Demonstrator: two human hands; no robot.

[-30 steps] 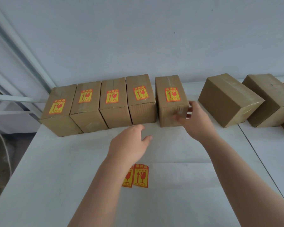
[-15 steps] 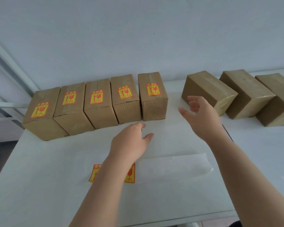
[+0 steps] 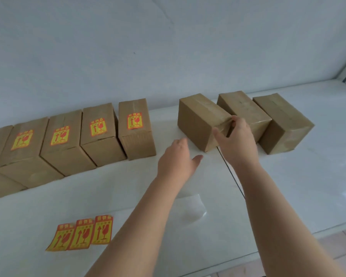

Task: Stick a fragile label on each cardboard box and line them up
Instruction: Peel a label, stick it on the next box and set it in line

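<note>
Several labelled cardboard boxes stand in a row at the left; the last of them (image 3: pixel 135 127) carries a yellow and red fragile label (image 3: pixel 135 120). Three plain boxes stand to the right. My right hand (image 3: pixel 235 141) grips the near right corner of the nearest plain box (image 3: pixel 200 118), thumb on its front face and fingers over the top edge. My left hand (image 3: pixel 178 158) hovers open just in front of that box, left of the right hand. A strip of three fragile labels (image 3: pixel 82 233) lies on the table near the front left.
The other two plain boxes (image 3: pixel 242 110) (image 3: pixel 282 120) sit side by side behind my right hand. A white backing sheet (image 3: pixel 190 208) lies on the white table (image 3: pixel 288 186). A seam runs between two tabletops. The table's front edge and tiled floor show at bottom right.
My right hand has reached right and taken hold of the nearest plain box's corner. My left hand has moved right toward that box. The view has swung right.
</note>
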